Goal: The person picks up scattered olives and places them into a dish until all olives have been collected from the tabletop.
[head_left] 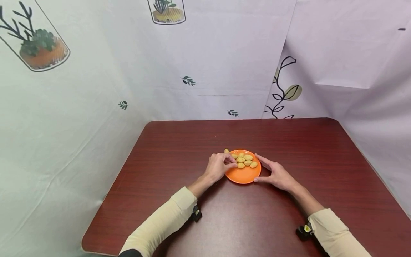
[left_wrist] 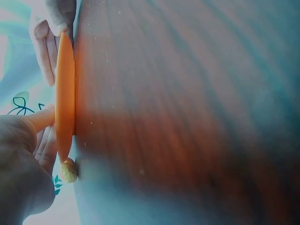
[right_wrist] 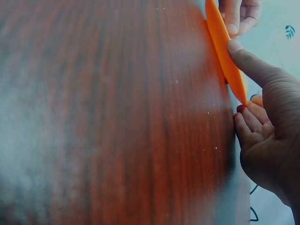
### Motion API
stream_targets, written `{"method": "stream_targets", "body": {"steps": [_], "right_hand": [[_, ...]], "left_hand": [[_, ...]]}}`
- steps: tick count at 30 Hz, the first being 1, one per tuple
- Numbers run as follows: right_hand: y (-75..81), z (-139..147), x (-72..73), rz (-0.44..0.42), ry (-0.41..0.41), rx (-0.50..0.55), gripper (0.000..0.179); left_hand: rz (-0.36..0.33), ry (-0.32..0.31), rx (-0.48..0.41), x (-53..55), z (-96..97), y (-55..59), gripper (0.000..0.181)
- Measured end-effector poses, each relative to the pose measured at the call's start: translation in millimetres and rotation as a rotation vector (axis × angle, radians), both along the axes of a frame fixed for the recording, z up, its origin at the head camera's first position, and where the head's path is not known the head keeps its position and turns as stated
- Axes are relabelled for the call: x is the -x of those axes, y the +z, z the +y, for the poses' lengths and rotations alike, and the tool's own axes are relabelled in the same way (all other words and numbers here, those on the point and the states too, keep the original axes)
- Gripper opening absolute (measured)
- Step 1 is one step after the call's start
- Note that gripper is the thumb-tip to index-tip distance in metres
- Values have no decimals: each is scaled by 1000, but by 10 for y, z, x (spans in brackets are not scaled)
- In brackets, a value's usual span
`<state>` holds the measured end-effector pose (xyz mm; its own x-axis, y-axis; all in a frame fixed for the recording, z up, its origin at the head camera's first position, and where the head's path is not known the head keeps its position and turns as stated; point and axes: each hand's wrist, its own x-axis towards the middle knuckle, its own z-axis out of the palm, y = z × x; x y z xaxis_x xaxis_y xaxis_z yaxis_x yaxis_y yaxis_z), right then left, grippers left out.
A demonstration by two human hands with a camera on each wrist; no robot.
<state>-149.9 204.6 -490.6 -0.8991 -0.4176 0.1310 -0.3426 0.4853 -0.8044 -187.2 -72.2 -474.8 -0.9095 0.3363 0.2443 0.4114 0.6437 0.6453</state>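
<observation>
An orange plate [head_left: 243, 176] lies on the table and carries several small, oval, yellowish-tan nut-like pieces [head_left: 248, 157], mostly over its far half. My left hand [head_left: 219, 166] reaches over the plate's left rim, pinching one nut-like piece [head_left: 240, 166] low against the plate between thumb and fingertips. Another piece [head_left: 226, 151] lies on the table just outside the far left rim and shows in the left wrist view below the plate's edge. My right hand [head_left: 279, 175] holds the plate's right side, thumb at the near rim and fingers at the far rim.
The dark red-brown table [head_left: 179, 142] has rounded far corners. White cloth with printed plants [head_left: 208, 53] hangs behind it and along both sides. Black wrist cameras [head_left: 196, 213] are strapped at the cuffs of the cream sleeves.
</observation>
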Motion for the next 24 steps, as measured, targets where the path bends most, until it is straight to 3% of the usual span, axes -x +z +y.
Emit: {"method": "stream_targets", "body": {"steps": [7, 13, 24], "right_hand": [[-10, -3, 7, -2, 8, 12, 102], [-11, 0, 10, -11, 12, 14, 103], [-12, -4, 13, -17, 19, 20, 103]], "left_hand": [[-4, 4, -34, 7, -23, 5, 10], [38, 13, -93, 49, -90, 14, 7], [40, 123, -220, 173, -265, 93, 7]]}}
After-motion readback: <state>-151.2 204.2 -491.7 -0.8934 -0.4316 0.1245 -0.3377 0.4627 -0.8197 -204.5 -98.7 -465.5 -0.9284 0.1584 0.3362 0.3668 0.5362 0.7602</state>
